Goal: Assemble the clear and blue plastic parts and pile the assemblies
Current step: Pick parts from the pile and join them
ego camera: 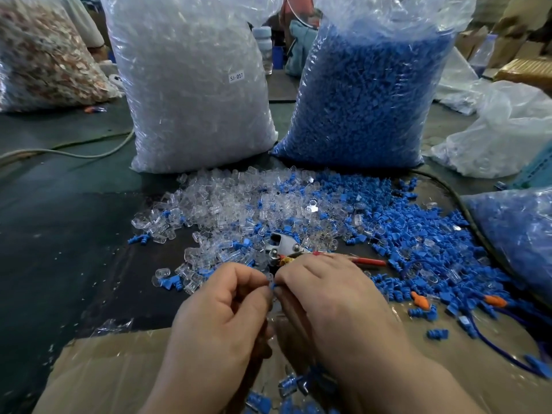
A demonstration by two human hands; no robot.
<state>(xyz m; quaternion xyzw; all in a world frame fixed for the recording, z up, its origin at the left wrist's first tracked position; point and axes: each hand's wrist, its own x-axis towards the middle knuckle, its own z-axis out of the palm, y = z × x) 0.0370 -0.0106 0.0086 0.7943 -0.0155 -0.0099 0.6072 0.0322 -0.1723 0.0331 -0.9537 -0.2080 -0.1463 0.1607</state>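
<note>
My left hand [222, 306] and my right hand [325, 297] meet fingertip to fingertip over the dark table. Between them they pinch a small blue plastic part [272, 286]; a clear part by the left fingertips is mostly hidden. Loose clear parts [221, 204] lie spread ahead on the left, loose blue parts [412, 234] on the right. Finished clear-and-blue assemblies [286, 389] lie below my wrists in a cardboard box [119, 363].
A tall bag of clear parts [191, 85] and a bag of blue parts [367, 94] stand at the back. Pliers with red handles [286, 249] lie just beyond my hands. Another blue-filled bag [519, 234] sits right. A cable [74, 150] crosses left.
</note>
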